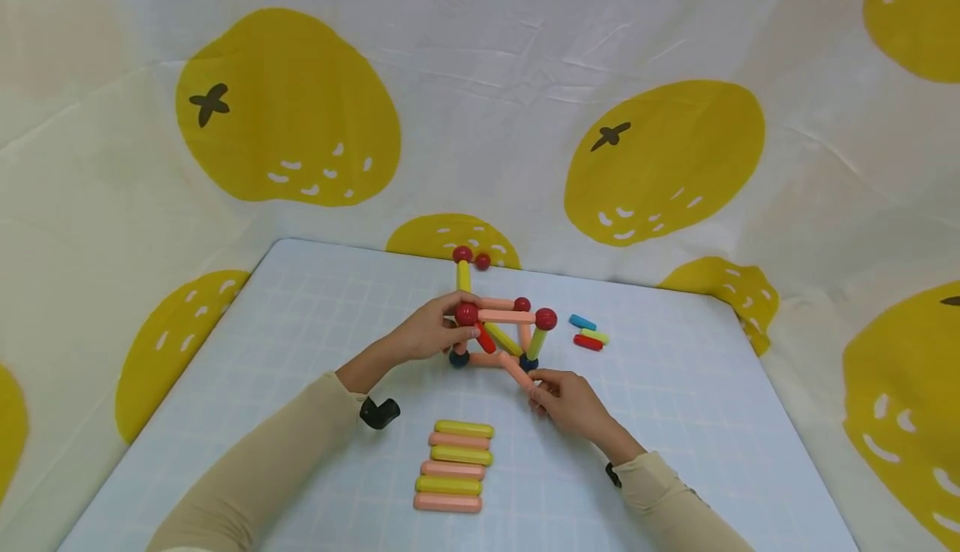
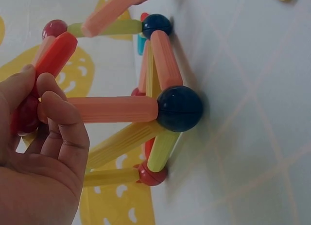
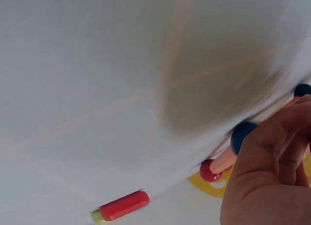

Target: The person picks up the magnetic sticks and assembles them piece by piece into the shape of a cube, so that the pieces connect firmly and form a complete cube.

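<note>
Two hands are placed at one ball-and-rod structure (image 1: 506, 316), set just below mid-picture on the pale table (image 1: 675, 419).

Head view: red rod (image 1: 486, 338) is pinched by left hand (image 1: 427, 331), right beside the structure's near red ball (image 1: 467, 313). Pink rod (image 1: 516, 371) is gripped near its lower right end by right hand (image 1: 572, 404); upper end is pointed up-left at the structure, contact can't be told. Six-rod row (image 1: 461, 456), yellow and pink alternating, is laid at lower centre. Short rods (image 1: 588, 342) (blue, green, red) are grouped right of the structure.

Left wrist view: red rod is held between thumb and fingers at left, tilted up-right; red ball is partly covered by the hand. Blue ball (image 2: 180, 108) is seen right of centre, rods attached. Pink rod is shown at top, fingertip at its right end.

Right wrist view: right hand's fingers are curled at lower right, rod itself hidden. Structure is partly covered behind them.
</note>
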Tool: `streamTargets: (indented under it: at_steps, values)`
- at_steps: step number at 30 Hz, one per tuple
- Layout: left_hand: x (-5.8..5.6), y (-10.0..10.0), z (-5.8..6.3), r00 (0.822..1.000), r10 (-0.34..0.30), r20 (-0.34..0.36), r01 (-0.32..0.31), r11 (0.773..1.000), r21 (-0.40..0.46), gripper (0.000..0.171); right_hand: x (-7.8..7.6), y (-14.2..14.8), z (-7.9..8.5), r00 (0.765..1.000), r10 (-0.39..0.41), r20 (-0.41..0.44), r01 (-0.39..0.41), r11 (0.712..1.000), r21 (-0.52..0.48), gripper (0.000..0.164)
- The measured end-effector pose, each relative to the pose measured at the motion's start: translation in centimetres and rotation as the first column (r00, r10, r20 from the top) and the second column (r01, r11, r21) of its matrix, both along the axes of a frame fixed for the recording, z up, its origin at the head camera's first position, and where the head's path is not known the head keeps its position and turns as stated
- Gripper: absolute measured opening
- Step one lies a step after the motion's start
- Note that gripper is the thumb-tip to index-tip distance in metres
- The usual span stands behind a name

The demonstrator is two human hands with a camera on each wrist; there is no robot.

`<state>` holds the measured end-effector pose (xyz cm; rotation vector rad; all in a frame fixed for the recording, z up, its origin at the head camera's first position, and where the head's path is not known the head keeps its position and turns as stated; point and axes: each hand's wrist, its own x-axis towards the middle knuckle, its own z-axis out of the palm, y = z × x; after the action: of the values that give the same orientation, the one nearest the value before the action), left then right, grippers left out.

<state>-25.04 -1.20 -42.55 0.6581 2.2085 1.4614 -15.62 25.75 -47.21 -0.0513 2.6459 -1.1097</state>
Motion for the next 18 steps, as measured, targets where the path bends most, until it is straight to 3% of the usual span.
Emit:
streamTargets:
  at_steps: [13,18]
  values:
    - [0.11,0.16,-0.41,0.999,0.027,-0.023,-0.027,1.0,0.003,0.047,-0.08,-1.05,0.35,0.999,-0.026,0.044,0.028,0.999,-0.029,0.025]
    - [0.05,0.12,-0.47,0.998,0.035,-0.042,-0.036,0.999,-0.016,0.046,-0.02,-0.21,0.35,0.996,0.086,0.033,-0.087,0.996,0.024,0.023]
